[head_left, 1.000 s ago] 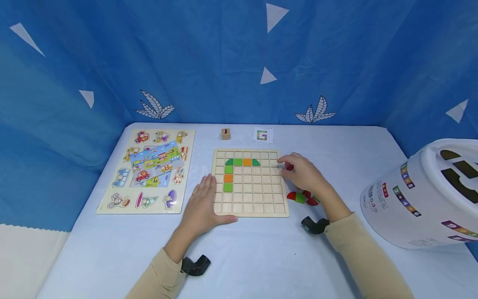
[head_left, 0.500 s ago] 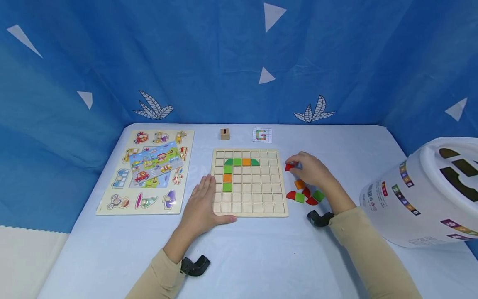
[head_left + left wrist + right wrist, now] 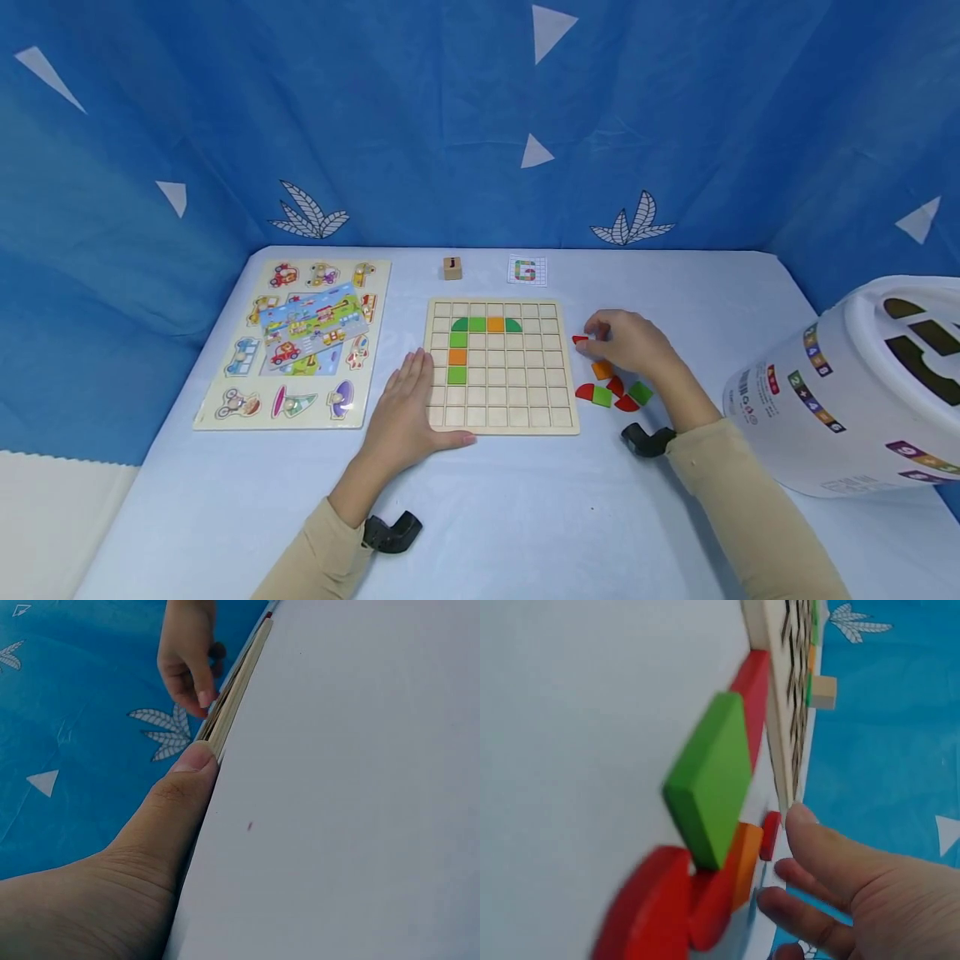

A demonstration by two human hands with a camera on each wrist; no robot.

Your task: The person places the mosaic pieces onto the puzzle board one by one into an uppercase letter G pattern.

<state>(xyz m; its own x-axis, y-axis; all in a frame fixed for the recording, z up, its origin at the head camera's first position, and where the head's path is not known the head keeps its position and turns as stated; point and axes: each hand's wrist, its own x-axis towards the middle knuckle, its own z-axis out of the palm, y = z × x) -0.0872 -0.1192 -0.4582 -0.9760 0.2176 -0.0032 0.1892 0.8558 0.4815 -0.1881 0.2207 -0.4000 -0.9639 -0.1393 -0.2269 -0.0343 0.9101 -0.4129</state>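
Observation:
My left hand (image 3: 405, 408) lies with straight fingers along the left edge of a wooden grid board (image 3: 525, 396); its thumb (image 3: 161, 817) touches the board's front edge. Green and orange tiles (image 3: 457, 357) sit in some grid cells, forming a row and a column. My right hand (image 3: 630, 342) hovers right of the board, thumb and fingers apart. Close to its fingertips a small red tile (image 3: 580, 339) lies on the table. In the right wrist view the hand (image 3: 900, 900) has nothing between thumb and fingers. Below it are an orange tile (image 3: 602, 370) and several red and green tiles (image 3: 602, 397).
Behind the board stand a small wooden cube (image 3: 452, 268) and a card (image 3: 527, 271) with a G pattern. On the left is a knobbed picture puzzle (image 3: 210, 412) with picture cards (image 3: 315, 329) on it. A large white bucket (image 3: 795, 442) lies at right.
My right hand pinched the red tile by the board's right edge; now it has drawn back to the right and the tile lies on the table. The left hand stays put.

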